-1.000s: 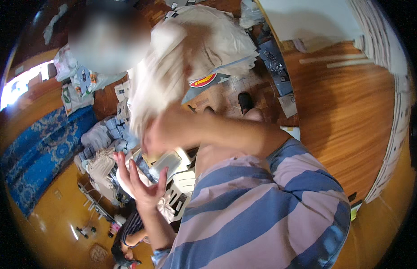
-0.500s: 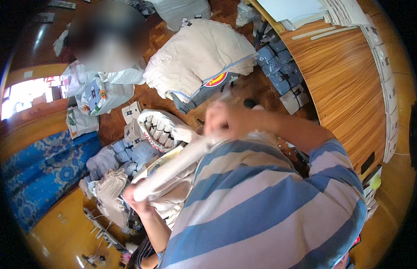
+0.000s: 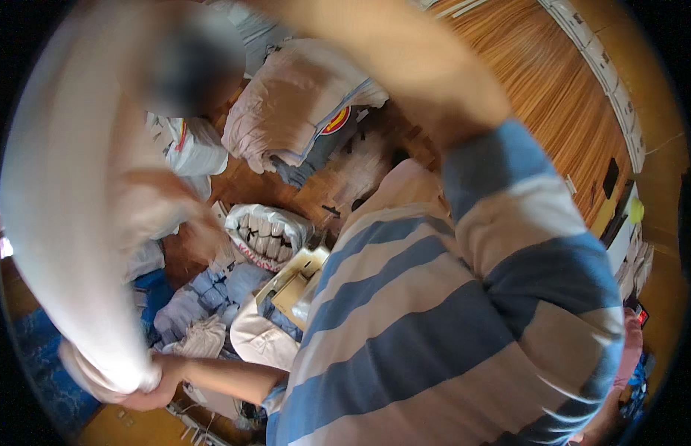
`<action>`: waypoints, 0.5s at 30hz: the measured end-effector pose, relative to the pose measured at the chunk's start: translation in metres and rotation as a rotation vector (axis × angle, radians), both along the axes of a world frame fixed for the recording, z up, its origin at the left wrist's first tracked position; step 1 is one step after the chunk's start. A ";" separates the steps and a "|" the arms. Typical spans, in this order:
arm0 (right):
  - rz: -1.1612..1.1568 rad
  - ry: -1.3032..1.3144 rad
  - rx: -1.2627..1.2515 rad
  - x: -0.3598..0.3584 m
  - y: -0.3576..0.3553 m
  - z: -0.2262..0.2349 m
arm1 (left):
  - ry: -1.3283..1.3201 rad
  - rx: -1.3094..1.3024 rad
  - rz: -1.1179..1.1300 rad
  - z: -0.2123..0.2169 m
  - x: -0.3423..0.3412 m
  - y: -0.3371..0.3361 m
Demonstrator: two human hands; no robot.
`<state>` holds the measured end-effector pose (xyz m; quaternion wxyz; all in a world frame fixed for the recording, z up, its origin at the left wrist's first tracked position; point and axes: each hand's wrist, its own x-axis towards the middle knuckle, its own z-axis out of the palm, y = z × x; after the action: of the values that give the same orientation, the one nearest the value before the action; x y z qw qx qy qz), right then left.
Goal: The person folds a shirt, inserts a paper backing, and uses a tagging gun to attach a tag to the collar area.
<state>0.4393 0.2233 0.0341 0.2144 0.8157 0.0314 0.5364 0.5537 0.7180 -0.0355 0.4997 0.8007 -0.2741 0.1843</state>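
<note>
A pale off-white cloth [image 3: 70, 215], smeared by motion, hangs stretched down the left side of the view from the top edge. Its lower end is in my left hand [image 3: 156, 383], whose fingers are closed round the fabric. My right forearm [image 3: 405, 59] reaches up and to the left past the top edge, so the right hand is out of the picture. A brownish blurred shape beside the cloth could be a fold or a limb; I cannot tell which.
On the parquet floor stand a white bag [image 3: 260, 260] of rolled pale bundles and an open cardboard box [image 3: 297, 286]. Beyond lies a large beige fabric pile [image 3: 286, 97]. A wood-grain table [image 3: 561, 97] stands to the right. A person [image 3: 193, 67] is at the upper left.
Both hands have moved apart: the left down and leftward, the right up beyond the top edge. The cloth, earlier drawn in front of my body, now spreads across the left side.
</note>
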 end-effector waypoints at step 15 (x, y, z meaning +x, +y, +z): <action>0.007 0.874 1.245 -0.437 0.027 -0.045 | -0.020 0.570 -0.333 -0.007 0.038 -0.096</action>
<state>0.0026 0.2498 -0.0114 -0.3191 0.9242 -0.1922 0.0839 0.5921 0.6219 -0.0427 0.2760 0.8509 -0.4464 0.0237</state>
